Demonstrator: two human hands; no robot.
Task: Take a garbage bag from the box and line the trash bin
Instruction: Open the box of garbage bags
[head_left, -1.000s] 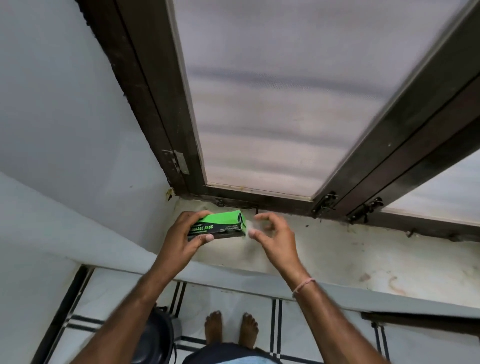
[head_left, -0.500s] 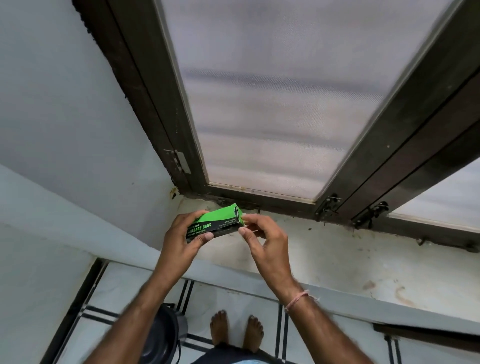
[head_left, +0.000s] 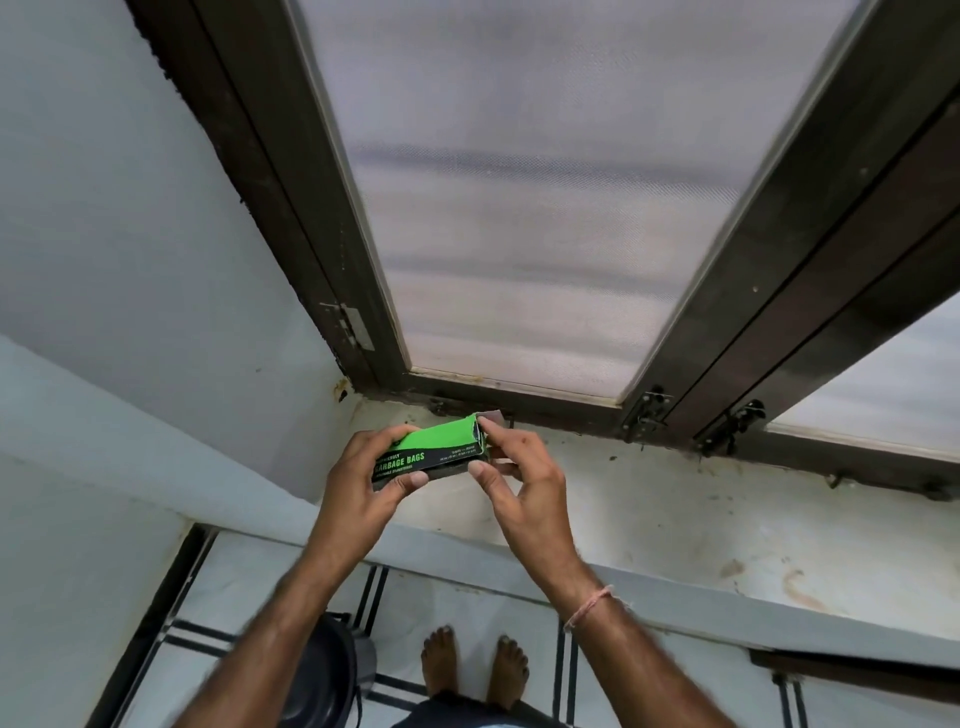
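Observation:
A small green and black box (head_left: 434, 452) printed "GARBAGE BAGS" is held in the air above the stone window sill (head_left: 649, 499). My left hand (head_left: 363, 473) grips its left end, thumb on the front face. My right hand (head_left: 519, 467) is at the box's right end, with the thumb on the lower corner and the fingertips pinching the open end flap, which sticks up pale behind the box. No bag shows. A dark round trash bin (head_left: 324, 675) stands on the floor below my left forearm, mostly hidden by it.
A dark wooden window frame (head_left: 322, 260) with mesh panes rises behind the sill, with latches (head_left: 647, 413) at its bottom rail. A pale wall stands to the left. My bare feet (head_left: 472, 670) stand on white tiles with black lines.
My right hand closed in on the box's right end and took hold of the flap. The box tilted and came slightly nearer to me; my left hand kept its grip.

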